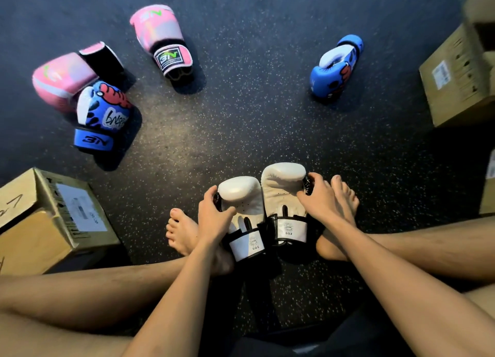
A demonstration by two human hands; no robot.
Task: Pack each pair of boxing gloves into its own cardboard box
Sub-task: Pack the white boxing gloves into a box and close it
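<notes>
Seated person on a dark rubber floor [241, 115] flecked with pale specks, bare legs spread, viewed from above. Landmark: the pair of white gloves between the feet. The left white glove [245, 212] and right white glove [285, 196] lie side by side, touching, padded and smooth-skinned, each with a black-edged white cuff printed "6oz". The left hand [213, 213] clasps the outer edge of the left white glove, thumb across its palm side; the right hand [320, 196] grips the outer edge of the right white glove, fingertips curled over its black trim.

Far left of the white pair, a glossy pink glove [63, 79] rests against a blue glove [103, 115] bearing red and white cartoon print and a "3N" cuff. Beyond the pair and to the left, a second pink glove [163, 39] lies apart; beyond and to the right, a second blue glove [336, 67] lies alone.

A matt cardboard box [40, 222] with a white label stands left of the pair, cut off by the frame edge. Another cardboard box [460, 80] stands far right, blurred and partly cropped; its opening cannot be made out.
</notes>
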